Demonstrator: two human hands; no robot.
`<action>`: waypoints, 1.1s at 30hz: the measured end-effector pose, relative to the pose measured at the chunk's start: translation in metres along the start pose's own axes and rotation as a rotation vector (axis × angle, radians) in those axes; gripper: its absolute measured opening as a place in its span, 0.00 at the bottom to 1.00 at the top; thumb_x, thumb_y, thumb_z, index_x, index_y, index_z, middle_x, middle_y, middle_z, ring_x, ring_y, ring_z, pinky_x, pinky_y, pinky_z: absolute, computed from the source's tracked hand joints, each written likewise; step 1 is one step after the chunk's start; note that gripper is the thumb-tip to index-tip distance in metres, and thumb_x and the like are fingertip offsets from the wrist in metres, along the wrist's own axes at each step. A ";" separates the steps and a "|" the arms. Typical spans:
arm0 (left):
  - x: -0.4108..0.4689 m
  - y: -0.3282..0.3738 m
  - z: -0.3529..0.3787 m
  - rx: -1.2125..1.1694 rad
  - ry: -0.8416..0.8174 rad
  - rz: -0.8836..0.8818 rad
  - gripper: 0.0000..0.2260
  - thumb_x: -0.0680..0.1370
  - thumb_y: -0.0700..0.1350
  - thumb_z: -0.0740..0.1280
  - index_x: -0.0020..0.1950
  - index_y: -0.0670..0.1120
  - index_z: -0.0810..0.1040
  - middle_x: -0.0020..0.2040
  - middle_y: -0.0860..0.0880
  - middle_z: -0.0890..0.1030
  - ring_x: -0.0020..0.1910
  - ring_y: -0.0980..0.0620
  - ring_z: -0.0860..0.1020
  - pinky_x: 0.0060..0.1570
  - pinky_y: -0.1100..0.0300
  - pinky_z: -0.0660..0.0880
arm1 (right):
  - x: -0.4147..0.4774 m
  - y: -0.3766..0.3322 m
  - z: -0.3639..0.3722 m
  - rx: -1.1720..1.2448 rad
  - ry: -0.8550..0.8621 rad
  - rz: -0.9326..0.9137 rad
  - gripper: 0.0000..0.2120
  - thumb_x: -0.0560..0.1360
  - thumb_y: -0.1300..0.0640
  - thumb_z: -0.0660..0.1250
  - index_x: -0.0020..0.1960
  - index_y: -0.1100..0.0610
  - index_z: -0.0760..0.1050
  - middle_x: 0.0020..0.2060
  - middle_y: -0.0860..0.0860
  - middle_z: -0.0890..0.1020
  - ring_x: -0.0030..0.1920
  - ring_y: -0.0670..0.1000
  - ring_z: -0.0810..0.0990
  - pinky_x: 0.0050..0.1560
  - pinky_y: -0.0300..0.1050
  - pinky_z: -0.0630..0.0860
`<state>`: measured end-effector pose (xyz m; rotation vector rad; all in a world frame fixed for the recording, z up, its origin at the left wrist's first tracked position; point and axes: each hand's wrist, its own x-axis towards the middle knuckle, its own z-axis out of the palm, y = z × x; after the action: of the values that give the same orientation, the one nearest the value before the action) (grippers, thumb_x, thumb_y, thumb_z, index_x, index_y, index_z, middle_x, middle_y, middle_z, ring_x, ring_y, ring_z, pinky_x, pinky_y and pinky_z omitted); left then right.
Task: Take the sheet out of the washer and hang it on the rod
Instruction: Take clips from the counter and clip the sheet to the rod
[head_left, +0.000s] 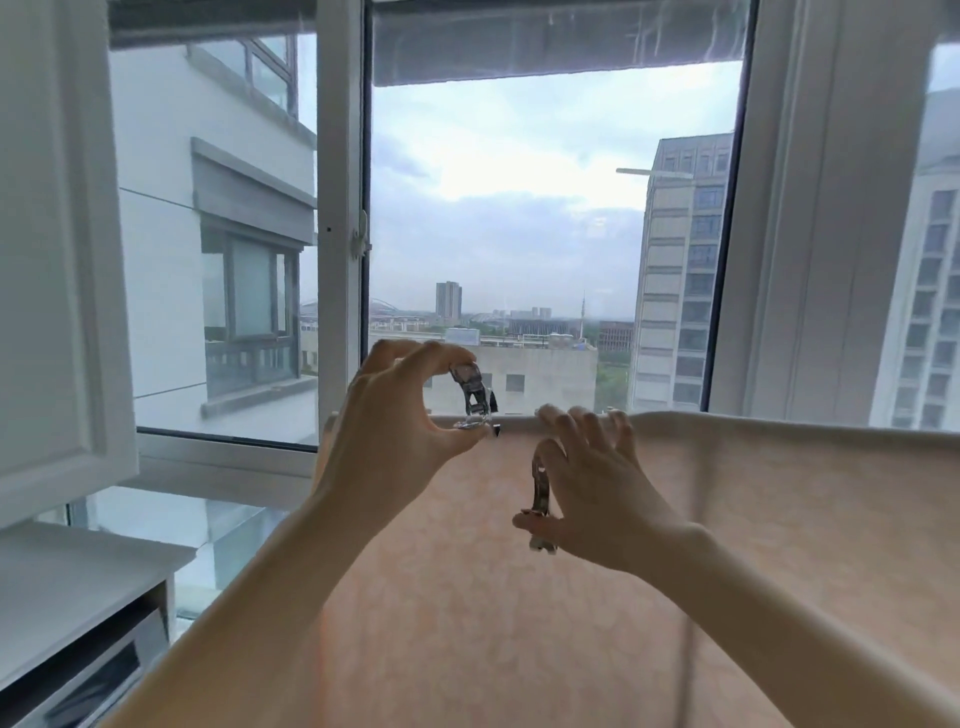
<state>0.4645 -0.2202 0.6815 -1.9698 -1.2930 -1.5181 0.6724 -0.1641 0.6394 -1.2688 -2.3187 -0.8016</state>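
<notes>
No text, label, brand or number can be read here. The peach sheet (753, 519) shows only a faint pattern. The upper clear clip (474, 397) and the lower clear clip (540, 491) are too small and glossy to tell any mark, and the far buildings (680, 270) carry no legible sign.
</notes>
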 end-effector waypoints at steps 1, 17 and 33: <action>0.002 -0.001 -0.001 0.004 -0.011 0.004 0.24 0.62 0.53 0.81 0.55 0.59 0.78 0.56 0.54 0.77 0.53 0.56 0.77 0.50 0.61 0.76 | 0.001 0.000 -0.001 0.000 0.004 0.002 0.32 0.69 0.31 0.63 0.57 0.57 0.74 0.73 0.53 0.58 0.73 0.59 0.56 0.71 0.67 0.45; 0.089 -0.009 -0.011 -0.190 -0.410 -0.017 0.21 0.59 0.49 0.82 0.49 0.48 0.82 0.44 0.52 0.84 0.48 0.56 0.82 0.53 0.48 0.79 | 0.002 -0.009 -0.012 -0.025 -0.097 0.050 0.34 0.71 0.29 0.60 0.65 0.54 0.68 0.73 0.52 0.53 0.73 0.57 0.53 0.72 0.65 0.44; 0.053 -0.004 -0.001 -0.121 -0.394 0.037 0.27 0.58 0.48 0.83 0.54 0.47 0.80 0.46 0.55 0.83 0.44 0.64 0.81 0.47 0.73 0.76 | -0.007 -0.006 -0.009 -0.059 -0.017 0.010 0.33 0.71 0.30 0.62 0.61 0.57 0.72 0.75 0.55 0.54 0.74 0.60 0.51 0.71 0.67 0.41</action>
<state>0.4614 -0.1946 0.7284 -2.4477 -1.3235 -1.2564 0.6718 -0.1768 0.6400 -1.3157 -2.3160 -0.8658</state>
